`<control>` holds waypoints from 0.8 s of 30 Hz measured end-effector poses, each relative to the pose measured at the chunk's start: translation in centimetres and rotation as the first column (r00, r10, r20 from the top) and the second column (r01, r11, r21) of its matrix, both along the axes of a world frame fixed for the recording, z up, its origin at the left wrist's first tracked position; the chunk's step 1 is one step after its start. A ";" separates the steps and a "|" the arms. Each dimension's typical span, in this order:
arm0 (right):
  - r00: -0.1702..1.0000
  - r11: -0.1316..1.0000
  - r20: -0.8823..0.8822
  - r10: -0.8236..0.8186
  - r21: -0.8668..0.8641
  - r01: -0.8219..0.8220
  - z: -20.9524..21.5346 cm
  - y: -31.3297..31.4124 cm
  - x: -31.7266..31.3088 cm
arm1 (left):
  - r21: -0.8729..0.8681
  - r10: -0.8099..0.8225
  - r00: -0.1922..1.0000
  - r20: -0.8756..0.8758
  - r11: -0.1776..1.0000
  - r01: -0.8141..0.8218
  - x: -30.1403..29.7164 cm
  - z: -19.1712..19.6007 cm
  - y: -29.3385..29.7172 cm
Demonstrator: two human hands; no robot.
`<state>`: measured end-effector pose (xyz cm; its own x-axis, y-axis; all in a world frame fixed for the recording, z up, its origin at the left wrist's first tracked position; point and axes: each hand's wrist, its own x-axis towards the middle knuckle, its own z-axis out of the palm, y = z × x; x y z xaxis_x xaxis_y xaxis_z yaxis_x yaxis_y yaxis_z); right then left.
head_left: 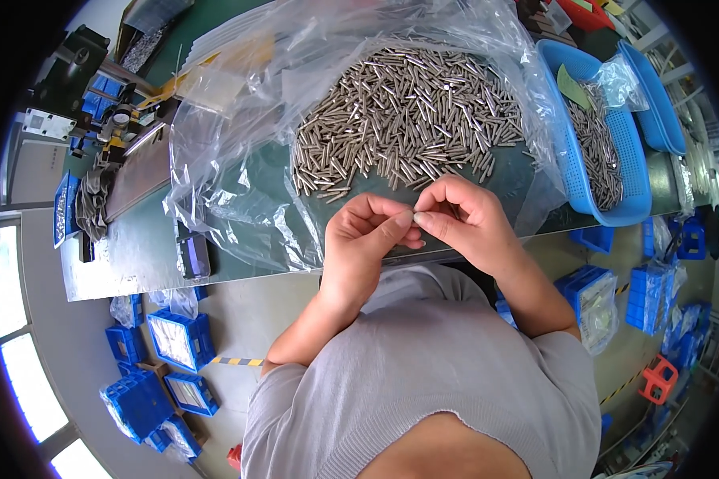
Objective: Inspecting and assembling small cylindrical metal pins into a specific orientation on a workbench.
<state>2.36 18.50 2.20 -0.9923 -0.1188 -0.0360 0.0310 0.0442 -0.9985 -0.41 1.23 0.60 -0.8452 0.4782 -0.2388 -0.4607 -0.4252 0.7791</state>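
Hundreds of slim metal pins [411, 112] lay heaped before us on the green worktable [136, 263], each short and straight, silvery grey with a dull brownish cast, a few catching the light in bright white streaks. They pointed every which way, densely piled in the middle and thinning to loose single pins at the near edge; their finer shape was too small for us to make out. Clear plastic sheeting [224, 184], wrinkled and glossy, spread around the heap, and we could not tell whether the pins lay on it or inside it.

Just beside the near edge, our left hand [355, 243] and right hand [478, 214] met, thumb and forefinger of each closed in a pinch, the tips touching or nearly so. We could not tell what those fingertips gripped.

To the right we had a blue perforated basket [633, 156] with more such pins in it, a green slip [572, 88] and a crumpled clear bag [623, 84] at its far end. A second blue basket [665, 108] stood beyond. On the floor to our left sat blue plastic crates [140, 399], and to our right a red stool [659, 379].
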 end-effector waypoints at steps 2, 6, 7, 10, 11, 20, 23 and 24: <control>0.997 0.999 -0.067 -0.038 0.027 0.040 0.2 -0.6 0.5 | -0.033 0.007 0.999 -0.049 0.999 -0.008 0.1 0.1 0.0; 0.950 0.982 -0.288 -0.119 0.105 0.155 -0.5 -0.9 0.6 | -0.017 0.003 0.999 -0.045 1.000 -0.004 0.2 0.1 0.2; 0.950 0.982 -0.289 -0.118 0.106 0.154 -0.9 -0.7 0.6 | -0.013 0.013 0.999 -0.047 1.000 -0.014 0.3 0.0 0.3; 0.974 0.968 -0.034 -0.222 -0.126 0.216 -0.5 0.4 1.0 | -0.004 0.064 0.997 -0.049 0.998 -0.064 0.1 0.2 0.2; 0.967 0.939 0.078 -0.244 -0.230 0.256 -0.6 1.4 0.9 | -0.002 0.103 0.994 -0.048 0.995 -0.103 0.0 0.4 0.1; 0.983 0.962 -0.137 -0.121 0.228 0.150 -0.3 2.4 -1.8 | 0.023 0.131 0.991 -0.015 0.991 -0.130 -0.3 0.3 -0.4; 0.932 0.733 -0.360 0.049 0.646 0.212 -0.8 2.0 -2.2 | 0.024 0.140 0.990 -0.007 0.990 -0.140 -0.4 0.2 -0.6; 0.932 0.734 -0.359 0.048 0.646 0.211 -0.9 1.9 -2.2 | 0.027 0.138 0.990 -0.005 0.990 -0.137 -0.4 0.1 -0.7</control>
